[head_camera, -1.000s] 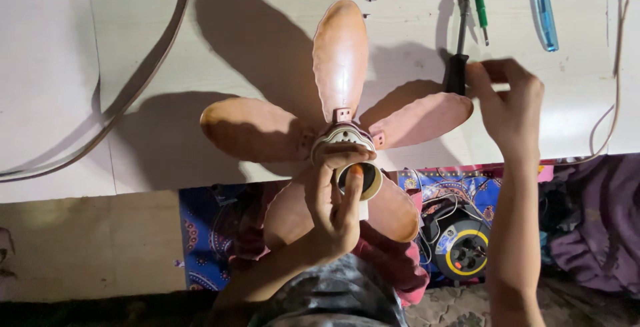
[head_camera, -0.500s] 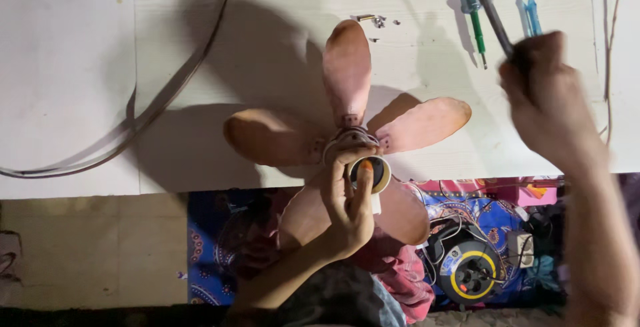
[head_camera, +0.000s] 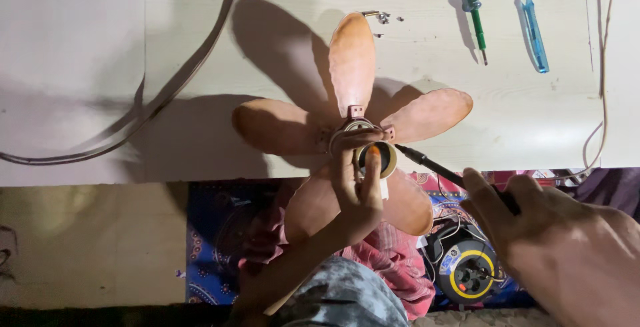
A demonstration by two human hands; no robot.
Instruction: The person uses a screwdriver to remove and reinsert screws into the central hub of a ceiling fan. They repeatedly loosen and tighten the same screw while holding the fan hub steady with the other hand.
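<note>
My left hand (head_camera: 353,187) grips the round hub (head_camera: 383,157) of a fan rotor with several orange-brown blades (head_camera: 352,60), holding it at the near edge of the white table (head_camera: 200,127). My right hand (head_camera: 553,234) holds a black-handled screwdriver (head_camera: 430,164); its tip points at the hub from the right, close to my left thumb. The lower blades hang over the table's edge above my lap.
Two screwdrivers, one green-tipped (head_camera: 473,10) and one blue (head_camera: 532,24), lie at the back right. Small screws (head_camera: 381,16) rest beyond the top blade. A grey cable (head_camera: 167,94) crosses the table at left. A yellow-and-black cable reel (head_camera: 467,270) sits on the patterned cloth below.
My right hand has come down from the back right of the table with the black screwdriver, bringing its tip to the hub. My left hand keeps its hold on the hub.
</note>
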